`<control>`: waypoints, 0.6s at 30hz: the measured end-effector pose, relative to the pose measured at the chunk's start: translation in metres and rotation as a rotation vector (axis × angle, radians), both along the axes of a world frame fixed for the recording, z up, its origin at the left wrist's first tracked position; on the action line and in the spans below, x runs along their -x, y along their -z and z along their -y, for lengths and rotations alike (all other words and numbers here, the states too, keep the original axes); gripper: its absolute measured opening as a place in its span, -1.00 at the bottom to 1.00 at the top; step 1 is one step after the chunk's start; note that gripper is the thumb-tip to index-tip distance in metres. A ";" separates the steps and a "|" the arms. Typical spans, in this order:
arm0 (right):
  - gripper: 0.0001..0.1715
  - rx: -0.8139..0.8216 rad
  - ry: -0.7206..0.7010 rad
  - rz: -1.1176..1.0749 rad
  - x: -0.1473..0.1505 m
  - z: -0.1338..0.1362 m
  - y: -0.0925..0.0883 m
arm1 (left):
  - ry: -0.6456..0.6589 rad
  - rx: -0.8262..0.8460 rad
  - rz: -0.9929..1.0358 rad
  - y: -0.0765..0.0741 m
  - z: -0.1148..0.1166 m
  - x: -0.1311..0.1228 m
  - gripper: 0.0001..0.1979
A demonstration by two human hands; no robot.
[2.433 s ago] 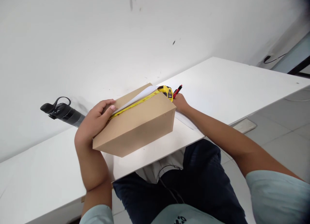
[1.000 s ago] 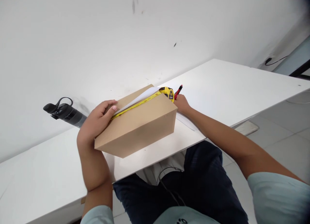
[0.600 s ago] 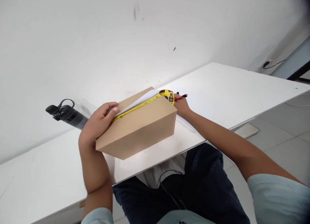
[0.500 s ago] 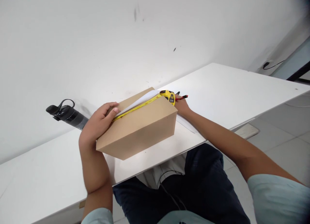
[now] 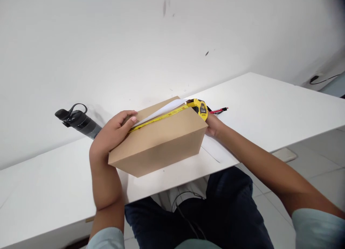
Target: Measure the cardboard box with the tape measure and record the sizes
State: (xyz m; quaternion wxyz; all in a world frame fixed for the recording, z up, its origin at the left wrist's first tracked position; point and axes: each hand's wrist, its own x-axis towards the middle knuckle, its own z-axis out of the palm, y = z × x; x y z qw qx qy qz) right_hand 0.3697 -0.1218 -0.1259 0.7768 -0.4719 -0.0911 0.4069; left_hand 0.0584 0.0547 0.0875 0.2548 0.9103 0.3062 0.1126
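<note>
A brown cardboard box (image 5: 161,134) stands on the white table. My left hand (image 5: 111,134) grips its left end, thumb and fingers over the top edge. From under the thumb, the yellow tape blade (image 5: 161,116) runs along the box top to the right end. There the yellow and black tape measure (image 5: 201,109) sits at the corner, with my right hand (image 5: 214,125) closed on it from behind; its fingers are largely hidden. A white flap or sheet (image 5: 164,109) sticks up beside the blade. Just past the right hand is a red and black pen (image 5: 219,110).
A dark water bottle (image 5: 81,122) stands behind my left hand, near the wall. White paper (image 5: 219,148) lies on the table (image 5: 258,105) under my right forearm. My legs are below the table's front edge.
The view has shifted, so most things appear farther right. The tape measure has come slightly outward from the box's right end, and more of the right hand shows. My left hand keeps its place on the box.
</note>
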 end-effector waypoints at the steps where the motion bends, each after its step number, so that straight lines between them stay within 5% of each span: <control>1: -0.74 0.009 -0.034 -0.051 0.000 0.000 -0.002 | 0.003 -0.005 0.000 0.000 0.000 0.000 -0.44; 12: -0.34 -0.025 -0.015 -0.367 0.001 0.007 -0.021 | 0.026 -0.012 0.021 0.000 0.003 -0.002 -0.43; 18: -0.42 -0.094 -0.047 -0.258 0.001 0.008 -0.045 | 0.104 -0.066 0.020 0.006 -0.001 -0.006 -0.49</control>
